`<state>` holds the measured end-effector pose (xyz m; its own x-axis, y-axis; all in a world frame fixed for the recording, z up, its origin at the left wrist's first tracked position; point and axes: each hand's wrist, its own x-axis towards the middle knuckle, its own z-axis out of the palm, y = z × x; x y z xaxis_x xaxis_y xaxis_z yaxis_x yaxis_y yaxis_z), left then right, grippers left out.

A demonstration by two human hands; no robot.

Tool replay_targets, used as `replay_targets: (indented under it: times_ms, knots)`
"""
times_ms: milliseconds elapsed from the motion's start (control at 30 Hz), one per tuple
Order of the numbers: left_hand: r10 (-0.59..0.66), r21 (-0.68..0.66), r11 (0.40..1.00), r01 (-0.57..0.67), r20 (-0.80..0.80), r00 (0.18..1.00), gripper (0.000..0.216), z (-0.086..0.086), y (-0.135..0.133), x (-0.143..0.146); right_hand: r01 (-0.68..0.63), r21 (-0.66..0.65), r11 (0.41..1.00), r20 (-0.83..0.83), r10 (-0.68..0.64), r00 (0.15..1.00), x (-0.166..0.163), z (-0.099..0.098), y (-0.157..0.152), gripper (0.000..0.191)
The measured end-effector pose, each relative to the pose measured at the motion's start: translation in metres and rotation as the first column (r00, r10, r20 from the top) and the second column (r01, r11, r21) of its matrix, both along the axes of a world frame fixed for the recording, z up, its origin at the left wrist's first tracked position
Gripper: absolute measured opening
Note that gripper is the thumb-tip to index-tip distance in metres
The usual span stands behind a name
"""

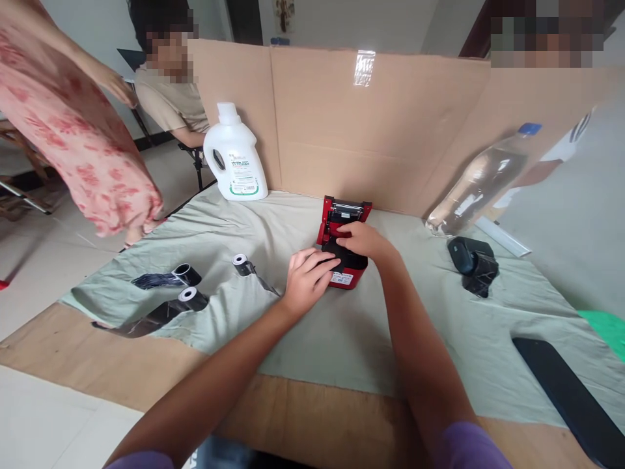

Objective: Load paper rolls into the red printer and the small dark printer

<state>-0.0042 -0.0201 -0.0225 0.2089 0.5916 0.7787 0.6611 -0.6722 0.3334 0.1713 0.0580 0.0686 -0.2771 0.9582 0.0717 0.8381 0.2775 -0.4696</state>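
A small red and black printer (355,277) stands on the cloth in front of me, its lid (346,212) raised at the back. My left hand (308,280) rests against its left side, fingers close together and bent over the edge. From the right, my right hand (364,241) reaches over the printer body, thumb and fingers drawn in at the compartment. Something black (344,253) lies beneath the fingertips; its kind is hidden. To the left lies a small roll (241,264) with a dark loose tail.
More dark rolls (193,298) lie at left. A white detergent bottle (237,159) and a leaning clear plastic bottle (481,182) stand before a cardboard screen (332,130). At right are a black device (471,257) and a black phone (561,384). Other people are behind and left.
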Motion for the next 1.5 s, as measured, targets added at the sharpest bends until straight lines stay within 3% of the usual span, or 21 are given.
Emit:
replay_targets:
  times_ms: [67,167,233,300,367,467,667,867,933,1000,1100,1233,1300,1400,1500]
  knots:
    - [0.004,0.025,1.0,-0.003,-0.028,1.0,0.027,0.004,-0.002,-0.001,-0.005,-0.038,0.999,-0.119,0.001,0.993,0.013,0.014,-0.005,0.023]
    - [-0.001,0.086,0.996,0.009,-0.094,0.996,0.028,0.009,-0.006,-0.003,0.217,0.064,0.974,-0.254,-0.194,0.948,0.032,0.026,-0.007,0.028]
    - [-0.001,0.115,0.993,0.019,-0.149,0.989,0.03,0.012,-0.01,-0.003,0.391,0.191,0.9,-0.376,-0.301,0.876,0.04,0.023,-0.001,0.02]
    - [0.018,0.139,0.99,0.01,-0.199,0.98,0.031,0.013,-0.012,-0.002,0.445,0.232,0.865,-0.503,-0.285,0.816,0.044,0.013,0.008,0.025]
    - [0.042,0.17,0.985,-0.001,-0.24,0.97,0.032,0.014,-0.015,-0.001,0.382,0.174,0.908,-0.606,-0.207,0.768,0.044,0.002,0.017,0.037]
    - [0.05,0.222,0.975,0.014,-0.28,0.959,0.032,0.016,-0.018,0.0,0.255,0.099,0.962,-0.695,-0.116,0.709,0.041,-0.008,0.023,0.041]
    - [-0.003,0.232,0.97,0.078,-0.308,0.951,0.034,0.022,-0.023,-0.003,0.224,0.129,0.966,-0.732,-0.06,0.679,0.036,-0.017,0.0,0.032]
    - [-0.018,0.216,0.972,0.094,-0.328,0.945,0.034,0.022,-0.024,-0.007,0.272,0.223,0.936,-0.701,-0.04,0.712,0.033,-0.045,-0.027,0.025]
    - [-0.021,0.211,0.973,0.097,-0.336,0.941,0.035,0.02,-0.024,-0.008,0.31,0.178,0.934,-0.752,-0.075,0.655,0.029,-0.055,-0.03,0.024]
    - [-0.002,0.231,0.969,0.09,-0.356,0.935,0.035,0.019,-0.023,-0.009,0.323,0.101,0.941,-0.813,-0.109,0.573,0.024,-0.064,-0.03,0.036]
    - [0.013,0.305,0.946,0.109,-0.37,0.929,0.036,0.018,-0.022,-0.011,0.289,0.004,0.957,-0.886,-0.131,0.445,0.016,-0.074,-0.031,0.051]
    - [-0.028,0.386,0.908,0.163,-0.333,0.943,0.035,0.024,-0.022,-0.012,0.208,-0.067,0.976,-0.946,-0.128,0.297,0.009,-0.083,-0.032,0.054]
    - [-0.041,0.318,0.939,0.13,-0.272,0.961,0.033,0.029,-0.02,-0.012,0.203,-0.083,0.976,-0.955,-0.136,0.262,0.009,-0.086,-0.031,0.054]
    - [0.047,0.051,0.998,-0.04,-0.144,0.989,0.036,0.036,-0.011,-0.015,0.195,-0.089,0.977,-0.962,-0.135,0.235,0.01,-0.089,-0.03,0.053]
    - [0.08,-0.163,0.981,-0.101,-0.132,0.988,0.043,0.04,-0.001,-0.021,0.168,-0.11,0.98,-0.97,-0.143,0.197,0.01,-0.091,-0.029,0.051]
